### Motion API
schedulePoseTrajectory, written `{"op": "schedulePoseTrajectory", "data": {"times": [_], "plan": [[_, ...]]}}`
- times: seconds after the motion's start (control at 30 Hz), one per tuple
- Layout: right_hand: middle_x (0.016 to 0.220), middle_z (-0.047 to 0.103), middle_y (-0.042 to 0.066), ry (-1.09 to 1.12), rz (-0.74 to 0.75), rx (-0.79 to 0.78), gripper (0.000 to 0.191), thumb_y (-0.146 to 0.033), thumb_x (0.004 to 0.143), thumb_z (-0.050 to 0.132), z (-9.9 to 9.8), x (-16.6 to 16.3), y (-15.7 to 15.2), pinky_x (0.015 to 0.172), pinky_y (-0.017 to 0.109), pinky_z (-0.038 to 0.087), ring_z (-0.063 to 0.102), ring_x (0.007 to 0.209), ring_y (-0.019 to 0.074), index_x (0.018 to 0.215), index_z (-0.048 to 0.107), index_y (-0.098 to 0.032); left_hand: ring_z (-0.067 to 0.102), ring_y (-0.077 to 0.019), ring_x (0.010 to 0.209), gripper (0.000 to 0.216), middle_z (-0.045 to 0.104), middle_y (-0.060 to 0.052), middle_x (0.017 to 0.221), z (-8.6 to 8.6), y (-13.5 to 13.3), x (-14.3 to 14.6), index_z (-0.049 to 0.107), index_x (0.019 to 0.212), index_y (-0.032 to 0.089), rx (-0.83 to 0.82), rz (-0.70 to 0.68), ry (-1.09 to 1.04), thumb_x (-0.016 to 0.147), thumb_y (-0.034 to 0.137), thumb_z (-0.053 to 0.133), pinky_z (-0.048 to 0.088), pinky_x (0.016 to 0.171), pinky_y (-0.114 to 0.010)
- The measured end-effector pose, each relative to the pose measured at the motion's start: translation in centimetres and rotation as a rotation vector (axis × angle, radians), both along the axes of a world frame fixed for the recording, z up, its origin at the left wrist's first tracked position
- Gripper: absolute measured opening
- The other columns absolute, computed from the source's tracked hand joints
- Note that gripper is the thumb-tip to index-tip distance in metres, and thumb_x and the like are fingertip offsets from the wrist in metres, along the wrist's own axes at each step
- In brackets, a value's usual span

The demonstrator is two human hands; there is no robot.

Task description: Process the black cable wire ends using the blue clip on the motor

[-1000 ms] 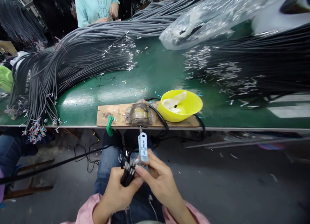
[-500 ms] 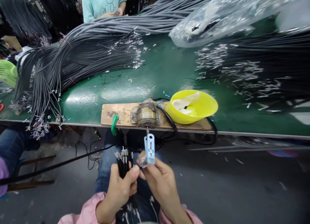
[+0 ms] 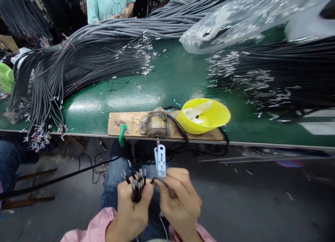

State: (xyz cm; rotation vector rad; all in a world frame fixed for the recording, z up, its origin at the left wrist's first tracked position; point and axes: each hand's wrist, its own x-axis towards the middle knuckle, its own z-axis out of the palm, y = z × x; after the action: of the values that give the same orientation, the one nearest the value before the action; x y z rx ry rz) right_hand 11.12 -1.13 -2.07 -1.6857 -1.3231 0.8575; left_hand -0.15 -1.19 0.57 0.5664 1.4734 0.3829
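My left hand (image 3: pixel 129 209) is closed around a bundle of black cables (image 3: pixel 137 189), whose stripped, silvery ends point up and fan out. One cable bends out of the bundle to the right, where its greyish end (image 3: pixel 161 181) is pinched by my right hand (image 3: pixel 181 200). Just above those fingers hangs a light blue clothes-peg-like clip (image 3: pixel 161 161), mounted on the shaft of a small motor (image 3: pixel 157 125). Whether my right fingers touch the clip cannot be made out.
A wooden board (image 3: pixel 133 118) carries the motor, a green clamp (image 3: pixel 122 134) and a yellow container (image 3: pixel 206 118). Cable bundles (image 3: pixel 89 57) lie left, more black cables (image 3: pixel 309 71) right, beside plastic wrapping (image 3: pixel 214 29). A co-worker (image 3: pixel 111 6) is across the green table (image 3: pixel 180 67).
My right hand has shifted slightly right and turned over, its fingers now gripping the cable end below the clip. The cable tips in my left hand have tilted and spread.
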Motion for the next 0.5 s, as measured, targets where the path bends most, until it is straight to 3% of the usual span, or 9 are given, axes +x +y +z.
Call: {"op": "schedulePoseTrajectory", "data": {"times": [0.1,0.2,0.3,0.37,0.5], "plan": [[0.069,0.052,0.001,0.458,0.083,-0.312,0.007,-0.015,0.081,0.051,-0.5,0.8,0.0,0.057,0.014,0.042,0.050,0.064,0.0061,0.076,0.055,-0.016,0.056,-0.0134,0.062,0.027,0.064,-0.005,0.067,-1.1,-0.4,-0.3,0.066,0.070,0.015,-0.047,0.096,-0.039,0.076,0.041,0.061,0.047,0.064,-0.026],[0.069,0.056,0.002,0.751,-0.046,-0.543,0.015,-0.031,0.081,0.057,-1.1,1.3,-0.6,0.054,0.013,0.044,0.054,0.060,0.0056,0.082,0.059,-0.016,0.062,-0.0159,0.062,0.021,0.067,-0.006,0.071,-1.7,-0.9,-0.4,0.061,0.076,0.016,-0.084,0.186,-0.015,0.072,0.036,0.067,0.051,0.064,-0.029],[0.079,0.063,0.005,0.721,-0.233,-0.542,0.034,-0.037,0.066,0.072,-1.2,1.4,-0.9,0.062,0.016,0.050,0.061,0.068,0.0095,0.090,0.060,-0.016,0.064,-0.0182,0.067,0.019,0.068,-0.006,0.070,-1.6,-1.1,-0.1,0.058,0.074,0.016,-0.069,0.218,0.057,0.071,0.032,0.067,0.052,0.068,-0.031],[0.079,0.066,0.007,0.678,-0.249,-0.557,0.043,-0.036,0.060,0.076,-1.0,1.4,-0.9,0.063,0.019,0.053,0.064,0.068,0.0123,0.095,0.060,-0.015,0.064,-0.0181,0.066,0.019,0.067,-0.006,0.070,-1.4,-1.2,0.1,0.058,0.074,0.016,-0.058,0.228,0.090,0.070,0.031,0.067,0.052,0.068,-0.031],[0.068,0.067,0.005,0.526,-0.204,-0.563,0.028,-0.031,0.068,0.070,-0.5,1.0,-0.9,0.055,0.019,0.053,0.064,0.057,0.0125,0.089,0.062,-0.014,0.061,-0.0168,0.063,0.021,0.066,-0.007,0.072,-1.3,-1.4,0.4,0.059,0.075,0.016,-0.067,0.244,0.103,0.068,0.033,0.069,0.051,0.059,-0.029]]}}
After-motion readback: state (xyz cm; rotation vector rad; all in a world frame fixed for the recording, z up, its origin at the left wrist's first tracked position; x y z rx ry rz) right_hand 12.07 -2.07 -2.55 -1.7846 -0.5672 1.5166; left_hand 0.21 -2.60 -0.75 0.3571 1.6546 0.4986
